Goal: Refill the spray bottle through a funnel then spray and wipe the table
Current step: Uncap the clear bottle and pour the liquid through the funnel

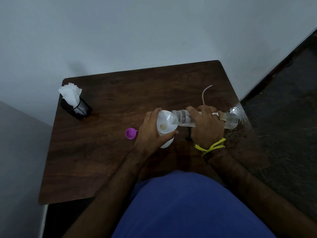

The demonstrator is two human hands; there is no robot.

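A white funnel [164, 122] sits in the top of a white spray bottle [167, 143] at the middle of the dark wooden table [103, 152]. My left hand [151, 134] grips the bottle and funnel from the left. My right hand [205, 126] grips a clear plastic water bottle [181, 118], tipped on its side with its open mouth over the funnel. The spray head's thin tube [205, 93] lies behind my right hand. A dark part of the spray head [188, 138] shows beside my right wrist.
A purple cap [130, 133] lies left of my left hand. A black mesh holder with white tissues [75, 103] stands at the table's far left corner. Wet patches [240, 110] shine at the right edge. A wall runs behind; dark floor lies to the right.
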